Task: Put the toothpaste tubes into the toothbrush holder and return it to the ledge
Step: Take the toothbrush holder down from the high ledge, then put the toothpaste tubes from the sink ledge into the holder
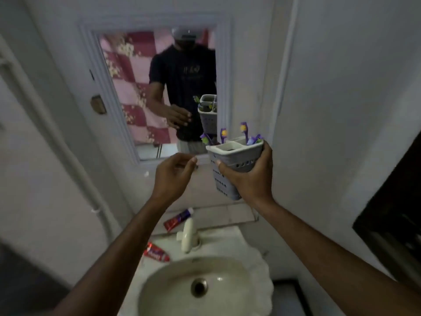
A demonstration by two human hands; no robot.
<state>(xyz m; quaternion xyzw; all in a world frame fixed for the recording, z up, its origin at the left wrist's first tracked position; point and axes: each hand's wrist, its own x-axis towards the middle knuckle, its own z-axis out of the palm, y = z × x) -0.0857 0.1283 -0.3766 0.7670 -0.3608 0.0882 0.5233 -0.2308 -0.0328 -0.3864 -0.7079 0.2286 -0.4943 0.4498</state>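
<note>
My right hand (248, 176) grips a grey perforated toothbrush holder (230, 156) in the air in front of the mirror, with several purple toothbrushes (244, 128) standing in it. My left hand (173, 172) hovers empty to the left of the holder, fingers loosely curled and apart. One red toothpaste tube (177, 219) lies on the tiled ledge (230, 214) behind the tap. A second red toothpaste tube (156, 252) lies on the sink's rim at the left, partly hidden by my left forearm.
A white sink (255, 254) with a cream tap (188, 234) sits below the ledge. The wall mirror (136, 92) reflects a person and the holder. A white pipe (75, 169) runs down the left wall. A dark frame (391, 215) stands at the right.
</note>
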